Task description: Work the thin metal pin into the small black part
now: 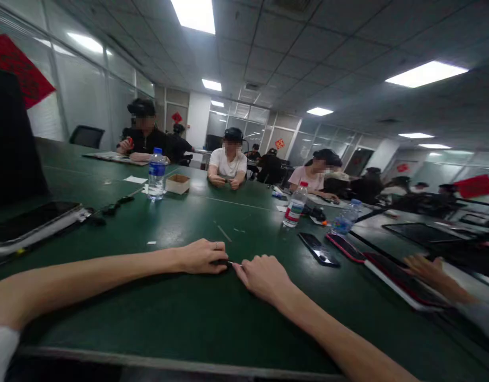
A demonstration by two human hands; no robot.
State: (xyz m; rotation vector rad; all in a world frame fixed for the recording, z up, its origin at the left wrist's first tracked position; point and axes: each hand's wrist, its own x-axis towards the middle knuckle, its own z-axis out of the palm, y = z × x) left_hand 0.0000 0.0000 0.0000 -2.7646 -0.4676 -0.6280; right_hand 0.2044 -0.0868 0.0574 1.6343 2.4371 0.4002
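Observation:
My left hand [202, 256] rests low over the green table [181, 313], a ring on one finger. Its fingers are closed around a small dark, thin object [221, 262], mostly covered by them. From that object a narrow pale tip [234, 263] reaches toward my right hand [264, 276]. My right hand is curled shut, thumb and fingers meeting at this tip. The kind of object is too small to make out, and the inside of my right hand is hidden.
Ahead stand a blue-capped water bottle [157, 175], an open cardboard box [177, 184] and a red-capped bottle [296, 205]. Phones [318, 249] lie to the right, near another person's hand [437, 276]. A black tablet [33, 220] lies left. Several people sit beyond.

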